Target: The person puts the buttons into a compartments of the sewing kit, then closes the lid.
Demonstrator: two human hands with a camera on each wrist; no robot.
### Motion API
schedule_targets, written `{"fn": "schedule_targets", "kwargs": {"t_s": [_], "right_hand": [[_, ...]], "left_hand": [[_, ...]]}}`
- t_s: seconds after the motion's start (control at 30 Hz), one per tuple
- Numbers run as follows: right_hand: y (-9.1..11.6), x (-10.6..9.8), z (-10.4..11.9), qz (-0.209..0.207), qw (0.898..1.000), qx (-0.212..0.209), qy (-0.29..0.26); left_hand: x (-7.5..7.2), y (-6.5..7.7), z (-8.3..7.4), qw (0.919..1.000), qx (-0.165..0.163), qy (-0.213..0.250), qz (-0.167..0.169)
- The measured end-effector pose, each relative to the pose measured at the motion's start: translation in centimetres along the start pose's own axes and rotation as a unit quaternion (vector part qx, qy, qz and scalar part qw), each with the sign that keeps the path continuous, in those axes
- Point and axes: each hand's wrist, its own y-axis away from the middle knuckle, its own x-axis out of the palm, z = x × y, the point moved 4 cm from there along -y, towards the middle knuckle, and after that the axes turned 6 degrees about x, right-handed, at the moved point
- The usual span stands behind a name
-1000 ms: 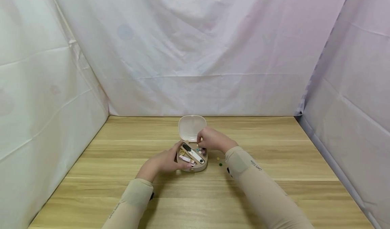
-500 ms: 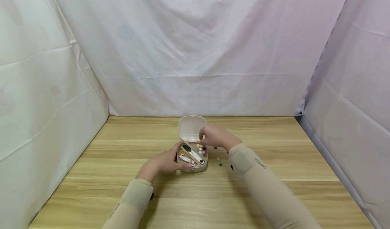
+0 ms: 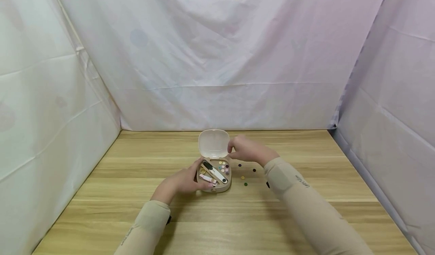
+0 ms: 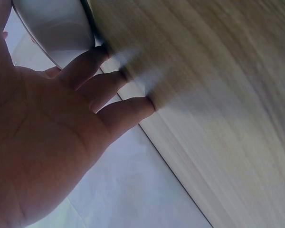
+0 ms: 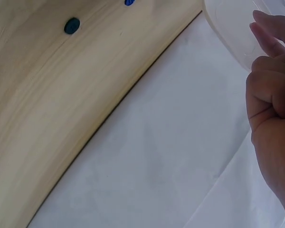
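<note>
A cream sewing box (image 3: pixel 222 189) stands on the table with its translucent lid (image 3: pixel 214 143) raised. Inside lie several small coloured buttons (image 3: pixel 223 167), a long black-and-white tool (image 3: pixel 215 172), a gold ring (image 3: pixel 202 171) and a pink-and-white strip (image 3: pixel 208 178). My left hand (image 3: pixel 183 180) holds the box by its left side, thumb at the front; in the left wrist view, other fingertips (image 4: pixel 147 104) reach down to the table. My right hand (image 3: pixel 248 149) hovers beside the lid's right edge. Its index finger and thumb are apart, the other fingers curled, and nothing shows between them.
Several loose buttons lie right of the box: a dark blue one (image 3: pixel 239 165), a black one (image 3: pixel 254 170), a yellow one (image 3: pixel 242 177) and a green one (image 3: pixel 246 184). White cloth (image 3: pixel 217 59) hangs behind the wooden table (image 3: pixel 217 228) and along both sides.
My right hand has drawn back from the buttons in the box, up and to the right, uncovering them and the dark loose buttons on the table. The left hand stays on the box.
</note>
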Motion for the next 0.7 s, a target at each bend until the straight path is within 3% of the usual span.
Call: {"fn": "schedule_targets", "kwargs": {"t_s": [0.37, 0.57, 0.7], "right_hand": [[1.9, -0.7, -0.4, 0.006, 1.000, -0.008, 0.008], [2.7, 0.0, -0.9, 0.006, 1.000, -0.018, 0.014], [3.2, 1.0, -1.7, 0.031, 1.000, -0.002, -0.004]], "left_hand": [[-0.1, 0.0, 0.0, 1.0000, -0.007, -0.001, 0.000], [0.0, 0.1, 0.0, 1.0000, -0.005, 0.000, 0.000], [0.0, 0.1, 0.0, 1.0000, -0.006, -0.002, 0.001]]}}
